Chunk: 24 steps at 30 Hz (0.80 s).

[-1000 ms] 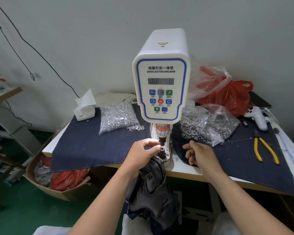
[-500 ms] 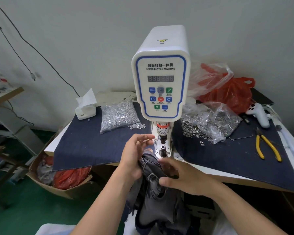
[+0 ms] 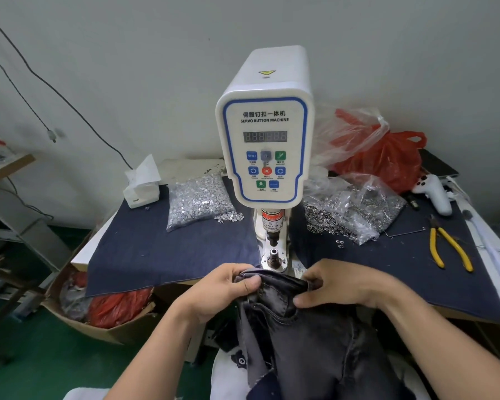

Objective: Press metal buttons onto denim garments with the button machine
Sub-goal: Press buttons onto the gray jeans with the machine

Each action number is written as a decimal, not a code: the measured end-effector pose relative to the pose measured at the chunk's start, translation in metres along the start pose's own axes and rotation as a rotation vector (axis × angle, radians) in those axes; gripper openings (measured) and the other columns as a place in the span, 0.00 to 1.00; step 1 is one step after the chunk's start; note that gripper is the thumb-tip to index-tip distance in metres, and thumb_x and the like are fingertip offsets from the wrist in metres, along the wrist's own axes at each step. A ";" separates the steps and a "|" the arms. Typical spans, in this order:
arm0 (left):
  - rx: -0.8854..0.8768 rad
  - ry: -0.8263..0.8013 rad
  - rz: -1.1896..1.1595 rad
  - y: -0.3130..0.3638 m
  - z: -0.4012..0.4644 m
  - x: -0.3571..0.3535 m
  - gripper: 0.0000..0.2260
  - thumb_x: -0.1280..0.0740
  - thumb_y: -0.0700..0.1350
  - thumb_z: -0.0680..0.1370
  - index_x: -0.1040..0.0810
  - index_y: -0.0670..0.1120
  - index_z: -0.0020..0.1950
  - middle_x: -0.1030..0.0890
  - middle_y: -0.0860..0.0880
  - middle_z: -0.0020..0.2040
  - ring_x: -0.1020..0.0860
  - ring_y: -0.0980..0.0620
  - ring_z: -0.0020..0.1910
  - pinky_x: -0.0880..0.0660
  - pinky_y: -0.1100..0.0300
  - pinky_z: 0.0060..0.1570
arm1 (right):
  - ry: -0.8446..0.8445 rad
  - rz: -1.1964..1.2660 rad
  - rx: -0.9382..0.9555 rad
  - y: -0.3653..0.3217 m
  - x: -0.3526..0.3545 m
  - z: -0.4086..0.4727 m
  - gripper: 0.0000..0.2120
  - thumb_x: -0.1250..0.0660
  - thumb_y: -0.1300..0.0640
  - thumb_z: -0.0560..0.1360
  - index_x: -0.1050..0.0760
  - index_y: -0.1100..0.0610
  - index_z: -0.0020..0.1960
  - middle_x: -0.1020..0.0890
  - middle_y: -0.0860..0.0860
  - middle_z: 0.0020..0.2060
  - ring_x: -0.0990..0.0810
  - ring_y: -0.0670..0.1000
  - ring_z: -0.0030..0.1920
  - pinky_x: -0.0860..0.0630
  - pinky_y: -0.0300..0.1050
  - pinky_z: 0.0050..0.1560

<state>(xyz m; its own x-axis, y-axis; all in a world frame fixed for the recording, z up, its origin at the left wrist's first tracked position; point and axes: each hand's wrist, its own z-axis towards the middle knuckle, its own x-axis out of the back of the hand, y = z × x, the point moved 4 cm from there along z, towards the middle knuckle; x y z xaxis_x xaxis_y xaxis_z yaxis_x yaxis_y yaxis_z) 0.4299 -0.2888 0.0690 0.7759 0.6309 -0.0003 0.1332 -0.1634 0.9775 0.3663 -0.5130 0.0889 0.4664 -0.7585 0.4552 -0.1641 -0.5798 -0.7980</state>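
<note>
A white servo button machine [image 3: 264,134] stands at the middle of the table, its lower die [image 3: 274,254] bare under the punch. Just in front of the die I hold a dark grey denim garment [image 3: 298,336] by its waistband. My left hand [image 3: 223,287] pinches the band's left end between thumb and fingers. My right hand [image 3: 338,284] grips the band on the right, fingers curled over the cloth. The rest of the garment hangs down toward my lap. A bag of silver button tops [image 3: 198,199] lies left of the machine, and a bag of ring-shaped parts [image 3: 350,209] lies to its right.
Dark denim cloth [image 3: 162,249] covers the tabletop. Yellow-handled pliers [image 3: 448,246], a white handheld controller [image 3: 433,193] and a red plastic bag [image 3: 387,157] sit at the right. A tissue box [image 3: 142,189] stands at back left. A cardboard box [image 3: 98,310] with red bags is on the floor, left.
My left hand came off the die and dropped to the waistband. My right hand moved from the table edge onto the garment, and both now hold it spread below the die.
</note>
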 end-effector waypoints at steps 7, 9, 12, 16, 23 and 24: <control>0.074 0.165 -0.303 -0.008 0.002 0.008 0.20 0.30 0.47 0.78 0.19 0.34 0.64 0.18 0.31 0.63 0.19 0.35 0.61 0.24 0.43 0.67 | -0.061 0.419 0.053 0.023 0.004 0.004 0.02 0.28 0.57 0.75 0.16 0.53 0.47 0.15 0.50 0.46 0.18 0.49 0.47 0.23 0.40 0.47; 0.067 0.150 -0.266 -0.004 0.006 0.007 0.18 0.30 0.47 0.79 0.17 0.36 0.63 0.17 0.32 0.62 0.18 0.36 0.60 0.23 0.43 0.67 | -0.097 0.525 0.007 0.025 -0.004 0.009 0.13 0.26 0.51 0.76 0.16 0.57 0.56 0.14 0.57 0.54 0.16 0.53 0.53 0.20 0.44 0.53; 0.045 0.142 -0.123 0.001 0.011 0.007 0.15 0.31 0.50 0.81 0.15 0.43 0.63 0.15 0.38 0.61 0.17 0.39 0.63 0.24 0.43 0.69 | -0.031 0.469 0.011 0.025 -0.005 0.015 0.20 0.22 0.41 0.71 0.14 0.57 0.51 0.12 0.55 0.49 0.14 0.50 0.48 0.20 0.41 0.49; -0.006 0.245 0.168 0.003 0.015 0.013 0.13 0.35 0.54 0.85 0.14 0.53 0.63 0.13 0.50 0.58 0.16 0.49 0.62 0.24 0.48 0.69 | 0.059 0.629 0.028 0.027 -0.002 0.025 0.19 0.23 0.47 0.74 0.16 0.61 0.56 0.14 0.62 0.56 0.15 0.57 0.54 0.19 0.48 0.58; -0.007 0.429 0.270 0.003 0.037 0.012 0.13 0.39 0.56 0.86 0.14 0.58 0.57 0.12 0.58 0.52 0.16 0.60 0.54 0.22 0.56 0.60 | 0.242 0.838 -0.066 0.029 0.004 0.043 0.10 0.29 0.58 0.78 0.15 0.64 0.52 0.14 0.66 0.51 0.13 0.61 0.48 0.18 0.49 0.47; 0.000 0.453 0.258 0.002 0.039 0.013 0.14 0.40 0.56 0.86 0.14 0.58 0.54 0.12 0.57 0.50 0.15 0.60 0.52 0.21 0.57 0.55 | 0.264 0.828 -0.081 0.027 0.005 0.045 0.11 0.29 0.57 0.78 0.14 0.64 0.51 0.14 0.66 0.51 0.13 0.61 0.47 0.18 0.49 0.49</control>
<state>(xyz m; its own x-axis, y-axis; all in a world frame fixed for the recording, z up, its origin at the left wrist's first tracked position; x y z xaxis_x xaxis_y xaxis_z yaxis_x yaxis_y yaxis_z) 0.4643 -0.3108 0.0626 0.4388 0.8351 0.3318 -0.0266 -0.3570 0.9337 0.4035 -0.5185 0.0516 -0.0454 -0.9837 -0.1741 -0.4271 0.1766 -0.8868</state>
